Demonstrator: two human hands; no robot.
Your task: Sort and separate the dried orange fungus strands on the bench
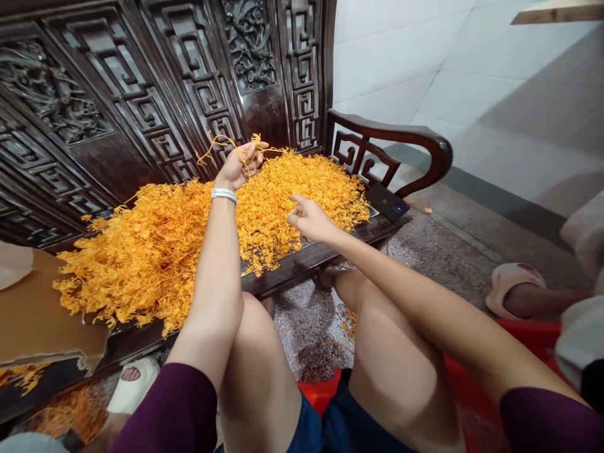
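A large heap of orange, stringy pieces point(155, 251) covers the seat of a dark carved wooden bench point(283, 264). Raised above the back of the heap, my left hand point(243, 165) has its fingers curled round an orange strand point(217, 146) that hangs out to both sides; a pale band circles that wrist. My right hand point(307, 217) is over the right part of the pile, index finger and thumb close together, the other fingers folded in. Whether anything small sits between those fingertips is too small to tell.
A dark phone point(387, 201) lies at the seat's right end, below the curved armrest point(401, 135). Cardboard point(47, 308) stands at the left. Other people's feet in pale sandals point(134, 384) show at left and right. A red stool point(316, 393) is under me.
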